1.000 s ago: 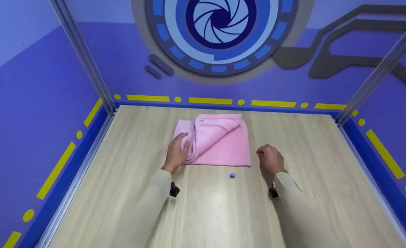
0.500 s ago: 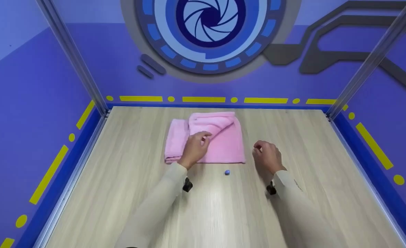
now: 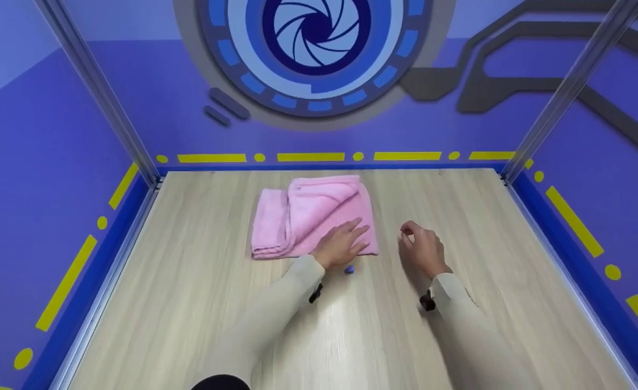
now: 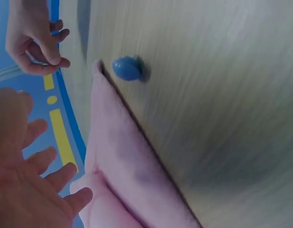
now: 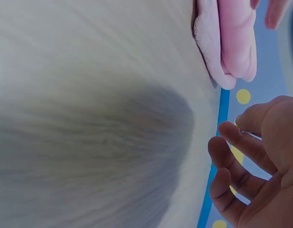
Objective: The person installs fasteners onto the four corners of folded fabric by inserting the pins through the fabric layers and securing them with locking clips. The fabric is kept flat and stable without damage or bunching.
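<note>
A folded pink cloth (image 3: 270,225), fluffy like a towel or small blanket, lies toward the back of the table with a flap turned over diagonally. My left hand (image 3: 339,246) is over its front right part, fingers spread and holding nothing; in the left wrist view the fingers appear raised off the cloth. A small blue rounded object (image 4: 127,68) with an uneven edge lies on the table just in front of the cloth, beside the left hand. To the right of the cloth, my right hand (image 3: 424,248) hovers with loosely curled fingers; I see nothing held in it.
The wooden tabletop (image 3: 189,303) is bounded by blue-purple panels at the back (image 3: 135,108) and both sides. Metal posts (image 3: 99,92) stand at the back corners. Small black devices sit at both wrists.
My left hand has moved right across the cloth, from its left edge to its front right part, and its fingers have spread. The right hand stays nearly in place. The head view has shifted slightly.
</note>
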### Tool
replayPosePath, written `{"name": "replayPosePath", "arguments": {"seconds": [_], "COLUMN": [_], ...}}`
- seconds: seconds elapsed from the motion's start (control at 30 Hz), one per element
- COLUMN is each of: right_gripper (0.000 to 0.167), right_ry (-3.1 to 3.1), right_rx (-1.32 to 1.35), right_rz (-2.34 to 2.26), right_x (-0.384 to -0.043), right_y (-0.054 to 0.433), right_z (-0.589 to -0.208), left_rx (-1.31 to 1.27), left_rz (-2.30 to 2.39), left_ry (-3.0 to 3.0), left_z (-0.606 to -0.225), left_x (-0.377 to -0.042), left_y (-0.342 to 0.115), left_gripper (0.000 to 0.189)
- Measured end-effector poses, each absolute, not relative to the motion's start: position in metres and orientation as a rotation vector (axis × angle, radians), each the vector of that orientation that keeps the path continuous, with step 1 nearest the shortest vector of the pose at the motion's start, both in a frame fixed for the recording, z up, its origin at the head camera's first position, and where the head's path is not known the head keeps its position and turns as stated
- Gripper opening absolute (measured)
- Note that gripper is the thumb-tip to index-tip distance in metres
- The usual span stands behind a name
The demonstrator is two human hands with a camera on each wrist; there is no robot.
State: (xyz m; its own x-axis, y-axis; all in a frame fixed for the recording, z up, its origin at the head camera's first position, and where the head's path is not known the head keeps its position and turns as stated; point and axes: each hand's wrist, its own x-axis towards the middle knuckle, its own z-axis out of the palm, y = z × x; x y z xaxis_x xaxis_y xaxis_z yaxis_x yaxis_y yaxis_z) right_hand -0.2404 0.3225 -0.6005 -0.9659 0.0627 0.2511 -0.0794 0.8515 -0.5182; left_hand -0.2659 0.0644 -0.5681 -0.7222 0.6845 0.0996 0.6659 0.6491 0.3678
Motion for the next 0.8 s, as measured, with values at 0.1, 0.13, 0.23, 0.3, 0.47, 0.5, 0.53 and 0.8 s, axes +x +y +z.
{"name": "replayPosePath", "arguments": {"seconds": [0.1,0.13,0.23,0.3,0.47,0.5,0.53,0.8], "right_gripper": [0.011,0.011,0.012,0.012,0.013,0.014,0.014,0.015], "right_ry": [-2.768,-2.767,-2.761,-2.76,-2.775,-2.779,-2.782,-2.806], "right_rx": [0.018,0.02,0.022,0.021,0.027,0.027,0.026,0.017], "right_rz": [0.805,0.812,0.812,0.808,0.785,0.782,0.778,0.749], "right_x": [-0.238,-0.237,-0.235,-0.234,-0.234,-0.233,-0.233,-0.234], "right_y": [0.323,0.323,0.323,0.324,0.325,0.325,0.325,0.325], "right_z": [-0.6,-0.599,-0.598,-0.598,-0.602,-0.603,-0.603,-0.605], "left_rx": [1.125,1.128,1.139,1.122,1.051,1.048,1.049,1.065], "left_rz": [0.533,0.518,0.493,0.453,0.351,0.331,0.315,0.259], "left_ry": [2.745,2.725,2.66,2.627,2.591,2.592,2.59,2.609], "left_z": [-0.573,-0.575,-0.579,-0.581,-0.587,-0.587,-0.587,-0.586], "left_x": [-0.264,-0.264,-0.262,-0.26,-0.257,-0.256,-0.256,-0.254], "left_y": [0.071,0.072,0.074,0.075,0.073,0.073,0.073,0.073], "left_gripper": [0.05,0.049,0.044,0.043,0.044,0.044,0.045,0.044]}}
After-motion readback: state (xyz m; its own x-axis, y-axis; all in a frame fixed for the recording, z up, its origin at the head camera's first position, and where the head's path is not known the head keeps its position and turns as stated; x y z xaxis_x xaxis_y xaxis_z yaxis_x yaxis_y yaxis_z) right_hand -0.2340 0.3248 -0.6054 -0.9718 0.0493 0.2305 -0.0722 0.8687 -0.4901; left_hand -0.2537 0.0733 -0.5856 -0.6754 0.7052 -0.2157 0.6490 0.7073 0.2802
